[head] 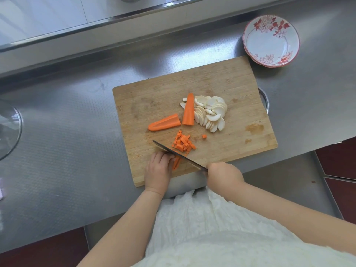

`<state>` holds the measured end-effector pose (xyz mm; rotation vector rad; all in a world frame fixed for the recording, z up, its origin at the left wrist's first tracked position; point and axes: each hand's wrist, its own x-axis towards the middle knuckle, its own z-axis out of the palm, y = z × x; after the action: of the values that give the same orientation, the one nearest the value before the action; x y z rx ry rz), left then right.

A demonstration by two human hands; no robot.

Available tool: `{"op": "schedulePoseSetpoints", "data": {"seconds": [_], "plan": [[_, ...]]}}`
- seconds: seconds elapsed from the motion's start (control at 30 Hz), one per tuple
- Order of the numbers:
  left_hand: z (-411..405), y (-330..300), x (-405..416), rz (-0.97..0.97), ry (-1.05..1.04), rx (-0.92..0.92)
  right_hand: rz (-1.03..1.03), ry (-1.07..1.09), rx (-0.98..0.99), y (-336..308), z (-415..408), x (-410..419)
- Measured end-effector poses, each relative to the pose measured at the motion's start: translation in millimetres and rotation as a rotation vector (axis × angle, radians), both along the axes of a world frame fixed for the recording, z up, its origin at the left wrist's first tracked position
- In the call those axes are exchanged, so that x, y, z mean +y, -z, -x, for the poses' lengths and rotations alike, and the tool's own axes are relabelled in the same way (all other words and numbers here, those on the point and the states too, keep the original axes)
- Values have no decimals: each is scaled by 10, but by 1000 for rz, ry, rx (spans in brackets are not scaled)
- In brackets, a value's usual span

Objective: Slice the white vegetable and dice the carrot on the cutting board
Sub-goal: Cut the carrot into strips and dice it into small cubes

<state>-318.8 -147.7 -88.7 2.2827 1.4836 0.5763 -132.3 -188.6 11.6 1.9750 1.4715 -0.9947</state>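
Two carrot pieces (165, 122) and a heap of white vegetable slices (211, 112) lie mid-way on the wooden cutting board (240, 83); a floral bowl (269, 41) sits beyond on the steel counter (67, 132). Left hand (158, 170) curls its fingers onto carrot strips (176, 162), half-hidden by the knife (179, 154) gripped in the right hand (223, 176), beside orange dice (183, 143).

Your left hand (157, 171) pins carrot strips (176, 163) at near edge of cutting board (221, 79). Your right hand (224, 175) grips knife (173, 152), blade angled across strips. Diced carrot (183, 143) lies just beyond blade. Two carrot pieces (164, 122) beside white slices (212, 112) mid-board. Floral bowl (270, 41) on steel bench (67, 132), far right.
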Motion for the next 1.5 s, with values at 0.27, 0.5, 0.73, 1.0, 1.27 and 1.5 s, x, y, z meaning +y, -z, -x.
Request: {"op": "schedulePoseSetpoints", "data": {"seconds": [0.27, 0.5, 0.73, 1.0, 1.27, 1.5], "plan": [[-2, -39, -2, 95, -3, -33, 40, 299, 213, 28, -244, 116], [92, -47, -34, 82, -15, -75, -81, 151, 150, -97, -126, -3], [90, -16, -41, 39, -6, -20, -136, -41, 106, -166, -70, -66], [75, -10, -25, 43, -11, 4, -76, -93, 73, -121, -60, -64], [60, 8, -35, -39, -11, 7, -24, -104, 53, -108, -18, -3], [54, 27, -41, -4, -13, -33, -9, -58, 44, -14, -12, 6]]}}
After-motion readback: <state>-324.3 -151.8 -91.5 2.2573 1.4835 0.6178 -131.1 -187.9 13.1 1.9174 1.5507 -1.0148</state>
